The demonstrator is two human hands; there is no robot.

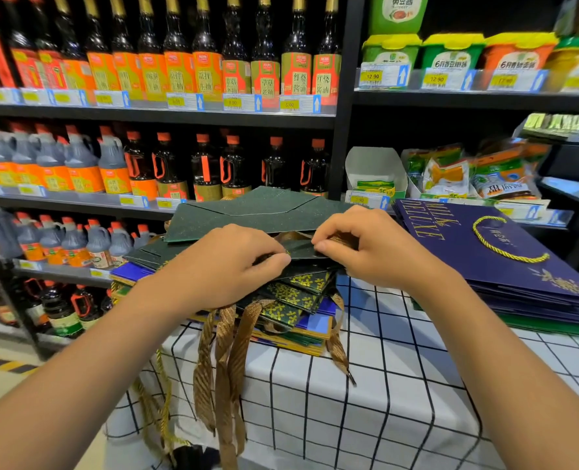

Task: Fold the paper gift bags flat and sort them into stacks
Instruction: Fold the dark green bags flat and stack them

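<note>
While the left hand [227, 266] and right hand [359, 247] pinch the dark green bag's [257, 212] near edge with curled fingers atop the mixed pile [301, 300], press creases flat, tuck ribbons [227, 337], keep edges square.

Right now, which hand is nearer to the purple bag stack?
Right. The right hand pinches the green bag just beside the purple bag stack; the left hand grips farther away.

Bag stacks [505, 266] on table [399, 385], before shelves [166, 117]

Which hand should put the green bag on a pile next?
Probably the left hand: the green bag is gripped by both hands, above the mixed pile. The right hand is nearer the purple stack.
</note>
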